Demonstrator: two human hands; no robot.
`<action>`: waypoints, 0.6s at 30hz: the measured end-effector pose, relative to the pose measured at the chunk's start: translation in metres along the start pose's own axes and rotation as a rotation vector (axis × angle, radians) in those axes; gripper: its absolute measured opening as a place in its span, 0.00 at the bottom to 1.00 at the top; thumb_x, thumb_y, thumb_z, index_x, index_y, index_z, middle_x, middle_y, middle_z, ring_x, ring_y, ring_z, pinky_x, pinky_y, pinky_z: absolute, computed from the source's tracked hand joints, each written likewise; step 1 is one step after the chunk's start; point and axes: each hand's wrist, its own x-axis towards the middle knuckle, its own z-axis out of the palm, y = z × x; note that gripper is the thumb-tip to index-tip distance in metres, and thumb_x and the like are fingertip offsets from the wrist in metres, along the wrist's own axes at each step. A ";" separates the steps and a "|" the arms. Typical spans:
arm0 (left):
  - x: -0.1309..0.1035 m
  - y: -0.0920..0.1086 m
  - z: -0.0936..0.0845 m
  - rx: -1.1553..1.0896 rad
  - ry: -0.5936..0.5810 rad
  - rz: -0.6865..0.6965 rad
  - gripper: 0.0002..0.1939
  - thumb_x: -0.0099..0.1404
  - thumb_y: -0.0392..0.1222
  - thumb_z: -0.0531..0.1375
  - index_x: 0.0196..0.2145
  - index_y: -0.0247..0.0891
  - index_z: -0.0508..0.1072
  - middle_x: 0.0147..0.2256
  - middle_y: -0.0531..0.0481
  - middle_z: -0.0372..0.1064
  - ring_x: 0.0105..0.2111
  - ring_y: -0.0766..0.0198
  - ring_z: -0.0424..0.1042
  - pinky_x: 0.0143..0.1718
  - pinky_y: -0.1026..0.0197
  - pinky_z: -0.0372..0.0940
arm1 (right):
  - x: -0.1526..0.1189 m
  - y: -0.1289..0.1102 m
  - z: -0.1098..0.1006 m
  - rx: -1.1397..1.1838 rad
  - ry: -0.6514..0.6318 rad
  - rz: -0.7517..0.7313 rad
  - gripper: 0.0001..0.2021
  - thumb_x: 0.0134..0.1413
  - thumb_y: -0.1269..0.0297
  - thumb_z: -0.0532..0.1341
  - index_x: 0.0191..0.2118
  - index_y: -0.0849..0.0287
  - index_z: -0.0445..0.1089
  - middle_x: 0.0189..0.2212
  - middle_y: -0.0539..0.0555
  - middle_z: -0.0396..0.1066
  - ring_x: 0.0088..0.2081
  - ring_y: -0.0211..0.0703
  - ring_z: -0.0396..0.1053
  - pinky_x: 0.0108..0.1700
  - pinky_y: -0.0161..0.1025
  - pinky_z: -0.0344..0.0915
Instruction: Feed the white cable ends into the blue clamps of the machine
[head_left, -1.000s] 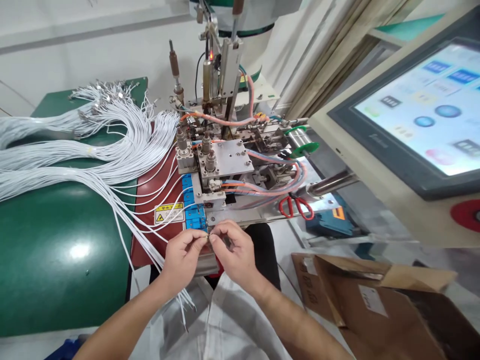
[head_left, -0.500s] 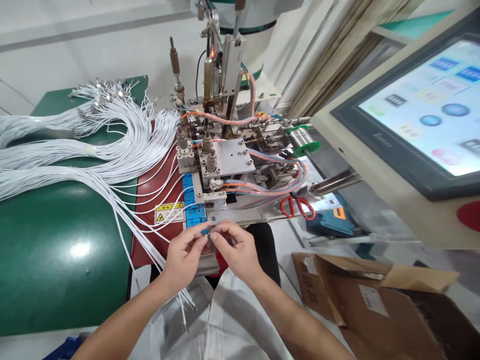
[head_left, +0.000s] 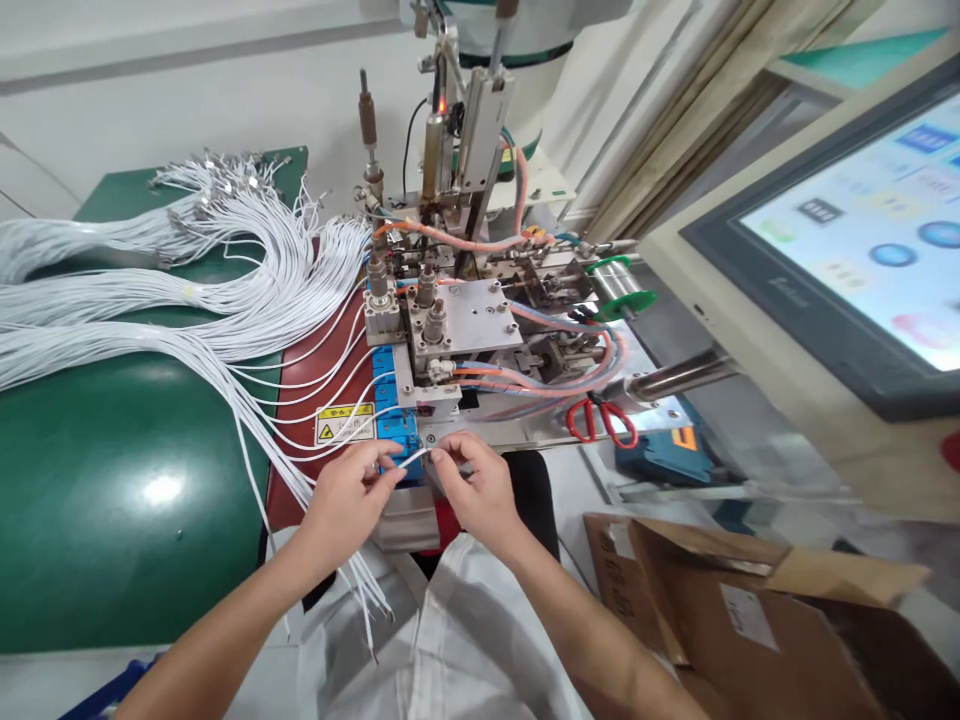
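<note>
A short stretch of white cable (head_left: 416, 456) spans the gap between my two hands, just in front of the machine's blue fixture blocks (head_left: 395, 430). My left hand (head_left: 351, 500) pinches it on the left, close to the lowest block. Its end is between the fingertips of my right hand (head_left: 475, 487), where the tip is hidden. Other white cables (head_left: 300, 425) run from a thick bundle (head_left: 150, 345) on the left to the blue blocks. Several loose cable ends (head_left: 367, 600) hang below my left forearm, over my lap.
Behind my hands stands the machine (head_left: 469, 320) with a wire spool (head_left: 619, 285). Red-handled scissors (head_left: 602, 421) lie at its front right edge. A touchscreen (head_left: 862, 230) juts in at the right, above an open cardboard box (head_left: 795, 640). A green table (head_left: 135, 500) is at the left.
My hands have moved apart, and white cable now shows between them. My left hand has shifted left. The camera view has turned slightly, so the machine appears further right.
</note>
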 end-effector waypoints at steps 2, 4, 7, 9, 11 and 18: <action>0.005 -0.003 -0.008 0.165 -0.007 0.112 0.07 0.61 0.38 0.54 0.35 0.40 0.71 0.31 0.52 0.68 0.30 0.65 0.67 0.34 0.63 0.62 | 0.004 0.007 0.003 -0.052 -0.055 0.010 0.07 0.51 0.66 0.54 0.25 0.58 0.64 0.23 0.50 0.65 0.27 0.38 0.63 0.30 0.34 0.60; 0.009 -0.006 -0.011 0.262 -0.003 0.169 0.08 0.62 0.37 0.52 0.34 0.39 0.71 0.32 0.50 0.68 0.34 0.63 0.67 0.37 0.60 0.62 | 0.006 0.012 0.006 -0.099 -0.097 0.020 0.07 0.52 0.66 0.53 0.25 0.58 0.64 0.24 0.50 0.65 0.27 0.38 0.63 0.30 0.34 0.59; 0.015 -0.008 -0.009 0.335 -0.005 0.177 0.09 0.62 0.35 0.51 0.34 0.38 0.71 0.33 0.48 0.68 0.35 0.62 0.68 0.39 0.58 0.62 | 0.009 0.015 0.007 -0.127 -0.131 0.054 0.07 0.51 0.66 0.53 0.25 0.58 0.64 0.24 0.50 0.66 0.26 0.39 0.63 0.29 0.35 0.58; 0.018 -0.009 -0.007 0.364 -0.010 0.180 0.08 0.62 0.34 0.51 0.33 0.38 0.70 0.33 0.49 0.68 0.35 0.61 0.68 0.39 0.57 0.63 | 0.011 0.016 0.007 -0.111 -0.160 0.090 0.07 0.50 0.66 0.53 0.25 0.58 0.64 0.23 0.50 0.66 0.26 0.39 0.63 0.28 0.34 0.58; 0.020 -0.009 -0.005 0.396 -0.009 0.170 0.08 0.62 0.34 0.52 0.33 0.38 0.70 0.32 0.49 0.68 0.34 0.60 0.68 0.38 0.57 0.63 | 0.013 0.016 0.006 -0.082 -0.203 0.128 0.07 0.50 0.66 0.52 0.24 0.58 0.63 0.22 0.50 0.66 0.25 0.39 0.63 0.27 0.34 0.58; 0.021 -0.005 -0.005 0.459 -0.041 0.152 0.08 0.62 0.32 0.51 0.31 0.36 0.69 0.31 0.48 0.68 0.33 0.59 0.68 0.37 0.57 0.62 | 0.021 0.023 0.001 -0.063 -0.303 0.119 0.08 0.52 0.64 0.52 0.25 0.57 0.63 0.21 0.48 0.65 0.24 0.38 0.62 0.27 0.33 0.56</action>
